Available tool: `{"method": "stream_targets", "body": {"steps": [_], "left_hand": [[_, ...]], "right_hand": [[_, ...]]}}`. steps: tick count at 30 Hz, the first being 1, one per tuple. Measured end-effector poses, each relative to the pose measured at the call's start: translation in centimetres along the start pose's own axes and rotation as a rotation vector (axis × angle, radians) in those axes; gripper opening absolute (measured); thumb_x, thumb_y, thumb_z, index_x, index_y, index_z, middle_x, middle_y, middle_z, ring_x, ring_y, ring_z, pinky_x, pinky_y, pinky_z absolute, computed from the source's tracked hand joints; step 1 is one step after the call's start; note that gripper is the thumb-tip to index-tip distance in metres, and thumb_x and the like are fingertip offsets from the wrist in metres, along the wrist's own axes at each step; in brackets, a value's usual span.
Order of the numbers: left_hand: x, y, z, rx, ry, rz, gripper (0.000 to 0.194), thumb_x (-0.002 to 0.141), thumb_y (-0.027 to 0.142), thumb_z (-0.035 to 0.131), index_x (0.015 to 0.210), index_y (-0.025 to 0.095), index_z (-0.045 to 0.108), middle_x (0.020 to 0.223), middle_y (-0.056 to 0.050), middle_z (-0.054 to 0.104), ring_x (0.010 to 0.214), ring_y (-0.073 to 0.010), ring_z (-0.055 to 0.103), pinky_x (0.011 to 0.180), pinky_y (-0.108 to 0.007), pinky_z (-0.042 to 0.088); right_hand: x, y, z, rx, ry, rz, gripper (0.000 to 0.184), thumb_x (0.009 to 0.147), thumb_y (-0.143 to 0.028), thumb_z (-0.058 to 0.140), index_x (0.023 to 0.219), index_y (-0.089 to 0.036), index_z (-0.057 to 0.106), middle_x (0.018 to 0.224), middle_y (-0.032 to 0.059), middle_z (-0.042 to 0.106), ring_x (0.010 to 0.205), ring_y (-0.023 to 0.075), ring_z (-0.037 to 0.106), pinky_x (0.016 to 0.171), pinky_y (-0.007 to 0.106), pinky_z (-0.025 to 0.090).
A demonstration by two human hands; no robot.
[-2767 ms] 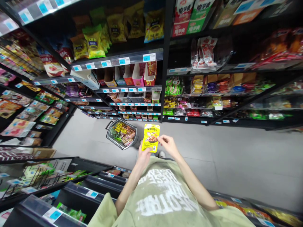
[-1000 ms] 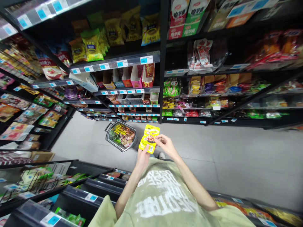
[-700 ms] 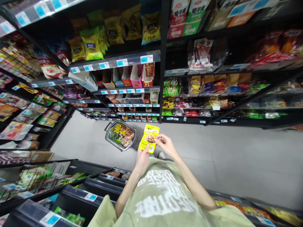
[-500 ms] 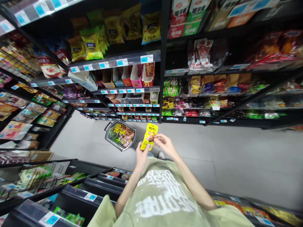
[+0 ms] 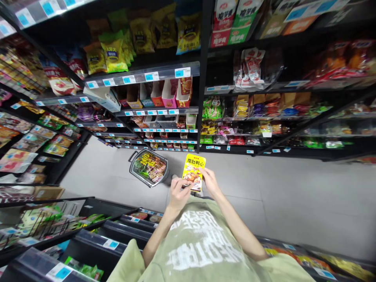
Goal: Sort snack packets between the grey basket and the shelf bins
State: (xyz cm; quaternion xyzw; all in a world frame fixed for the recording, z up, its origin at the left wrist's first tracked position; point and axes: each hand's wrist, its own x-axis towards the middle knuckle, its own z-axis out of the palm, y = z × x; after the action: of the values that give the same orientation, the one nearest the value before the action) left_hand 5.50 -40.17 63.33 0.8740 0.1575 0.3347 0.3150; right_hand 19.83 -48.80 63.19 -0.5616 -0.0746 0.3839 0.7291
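A yellow snack packet, with dark lettering and a food picture on its front, is held up in front of my shirt. My right hand grips its right edge. At the lower left edge, my left hand has curled fingers laid on the packet, pinching it near the bottom. Left of my hands, a dark shopping basket stands on the floor with several packaged goods in it, yellow packs among them.
Black shelves with bagged and boxed snacks rise ahead. Another shelf unit runs close behind and left of me. Grey floor lies between the shelf rows.
The packet has turned to face me more fully and shifted slightly right. My right hand has moved onto its right edge, and my left hand has shifted its hold at the lower left.
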Motion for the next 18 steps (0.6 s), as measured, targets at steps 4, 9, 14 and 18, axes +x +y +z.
{"method": "stream_targets", "body": {"steps": [4, 9, 14, 18], "left_hand": [[0.1, 0.3, 0.0, 0.054, -0.059, 0.083, 0.022, 0.084, 0.018, 0.064, 0.092, 0.034, 0.077, 0.073, -0.005, 0.066, 0.077, -0.0207, 0.056, 0.077, -0.039, 0.048], [0.0, 0.2, 0.2, 0.099, -0.069, 0.121, 0.023, 0.085, 0.017, 0.061, 0.092, 0.032, 0.076, 0.074, -0.004, 0.063, 0.077, -0.0197, 0.055, 0.077, -0.038, 0.045], [-0.1, 0.0, 0.3, 0.125, -0.049, 0.185, 0.029, 0.083, 0.011, 0.06, 0.096, 0.032, 0.076, 0.075, -0.004, 0.062, 0.078, -0.0192, 0.054, 0.075, -0.036, 0.044], [0.0, 0.0, 0.4, 0.112, -0.074, 0.159, 0.027, 0.084, 0.013, 0.061, 0.094, 0.033, 0.076, 0.075, -0.004, 0.063, 0.078, -0.019, 0.055, 0.075, -0.037, 0.044]], "right_hand": [[0.0, 0.0, -0.2, -0.027, 0.003, -0.049, 0.033, 0.075, -0.052, 0.069, 0.075, -0.019, 0.068, 0.08, 0.0038, 0.072, 0.075, 0.0214, 0.063, 0.067, 0.03, 0.048], [-0.1, -0.4, -0.1, -0.062, 0.016, -0.058, 0.031, 0.074, -0.051, 0.069, 0.074, -0.02, 0.069, 0.08, 0.0035, 0.072, 0.076, 0.0214, 0.063, 0.067, 0.03, 0.048], [-0.2, -0.9, 0.0, -0.052, 0.011, -0.059, 0.03, 0.073, -0.05, 0.069, 0.078, -0.02, 0.069, 0.087, 0.0054, 0.074, 0.08, 0.0234, 0.065, 0.071, 0.032, 0.05], [-0.2, -1.0, -0.1, -0.05, -0.002, -0.061, 0.03, 0.075, -0.049, 0.069, 0.083, -0.02, 0.071, 0.089, 0.0056, 0.075, 0.082, 0.024, 0.067, 0.071, 0.032, 0.052]]}}
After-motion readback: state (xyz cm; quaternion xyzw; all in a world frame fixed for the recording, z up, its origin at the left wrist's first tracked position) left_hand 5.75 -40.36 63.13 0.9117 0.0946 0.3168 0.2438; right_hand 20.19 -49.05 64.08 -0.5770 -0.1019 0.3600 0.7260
